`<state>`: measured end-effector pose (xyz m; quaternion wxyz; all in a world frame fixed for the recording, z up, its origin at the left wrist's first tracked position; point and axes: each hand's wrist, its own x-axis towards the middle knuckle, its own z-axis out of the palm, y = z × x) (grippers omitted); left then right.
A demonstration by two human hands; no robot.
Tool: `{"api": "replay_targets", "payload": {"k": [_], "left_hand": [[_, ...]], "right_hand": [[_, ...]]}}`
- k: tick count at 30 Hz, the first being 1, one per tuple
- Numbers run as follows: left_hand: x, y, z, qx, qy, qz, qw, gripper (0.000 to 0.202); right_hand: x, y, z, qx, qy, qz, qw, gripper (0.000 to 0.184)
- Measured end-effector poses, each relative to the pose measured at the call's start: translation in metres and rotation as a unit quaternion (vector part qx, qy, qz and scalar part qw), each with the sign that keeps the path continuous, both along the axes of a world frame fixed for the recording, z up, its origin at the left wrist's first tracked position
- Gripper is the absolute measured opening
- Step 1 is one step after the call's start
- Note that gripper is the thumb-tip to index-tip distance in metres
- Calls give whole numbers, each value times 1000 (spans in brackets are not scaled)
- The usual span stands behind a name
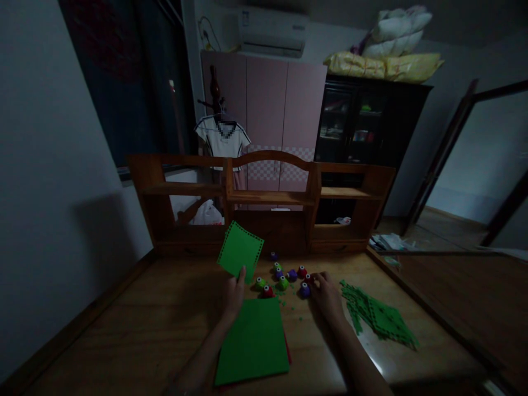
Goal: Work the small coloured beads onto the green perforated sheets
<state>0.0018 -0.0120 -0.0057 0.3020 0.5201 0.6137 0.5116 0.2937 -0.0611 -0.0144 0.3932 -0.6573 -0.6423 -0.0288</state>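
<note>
My left hand [234, 294] pinches a green paper sheet [240, 248] by its lower corner, tilted above the desk. Rows of small punched holes run along the sheet's edges. With bent fingertips, my right hand [327, 295] grips a small red craft punch [308, 278] at the right of a cluster. Close by stand a purple punch [304, 290] and another red punch [302, 271]. Green punches [282, 283] and more purple and red ones fill the cluster's left side. Below my left hand lies a stack of green paper [253, 344], with a red edge showing underneath.
Hole-edged green sheets and strips [383, 318] are piled at the right. Green paper bits [293, 308] are scattered near the punches. A wooden shelf unit [270, 199] borders the desk's back, and a raised wooden edge [429, 308] runs along its right side.
</note>
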Motion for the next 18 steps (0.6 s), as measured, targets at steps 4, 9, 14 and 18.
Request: {"api": "replay_targets", "payload": {"k": [4, 9, 14, 18], "left_hand": [[2, -1, 2, 17, 31, -7, 999, 61], [3, -5, 2, 32, 2, -26, 999, 60], [6, -3, 10, 22, -44, 3, 999, 59], [18, 8, 22, 25, -76, 0, 997, 60]], "right_hand": [[-4, -3, 4, 17, 0, -6, 1000, 21], [-6, -8, 24, 50, 82, 2, 995, 29], [-30, 1, 63, 83, 217, 68, 970, 38], [-76, 19, 75, 116, 233, 133, 956, 34]]}}
